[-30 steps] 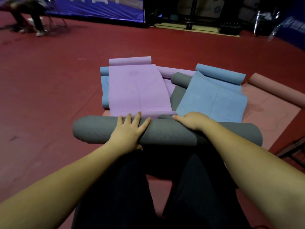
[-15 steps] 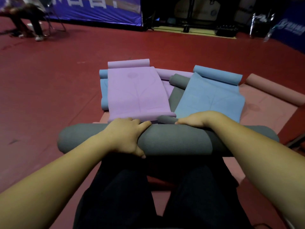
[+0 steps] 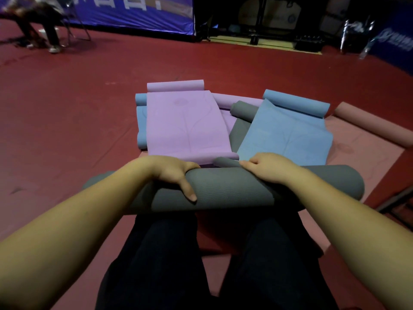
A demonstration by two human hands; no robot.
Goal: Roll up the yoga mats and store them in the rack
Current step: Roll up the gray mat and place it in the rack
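Observation:
A thick rolled grey yoga mat (image 3: 228,189) lies crosswise above my knees. My left hand (image 3: 174,173) grips it from above, fingers curled over the far side and thumb down the near face. My right hand (image 3: 268,167) holds the roll's top further right, fingers curled over its far edge. Beyond the roll lie half-unrolled mats: a purple mat (image 3: 185,126), a blue mat (image 3: 286,135), another grey mat (image 3: 241,121) between them and a pink mat (image 3: 366,153) under them at the right. No rack is recognisable.
Red floor (image 3: 67,121) surrounds the mats. A blue mat (image 3: 140,121) sticks out from under the purple one. A seated person (image 3: 42,25) is at the far left by a blue banner (image 3: 134,12). A dark metal frame (image 3: 397,198) shows at the right edge.
My left hand went from lying flat on the grey roll to gripping it. The roll has come up off the floor and closer to me.

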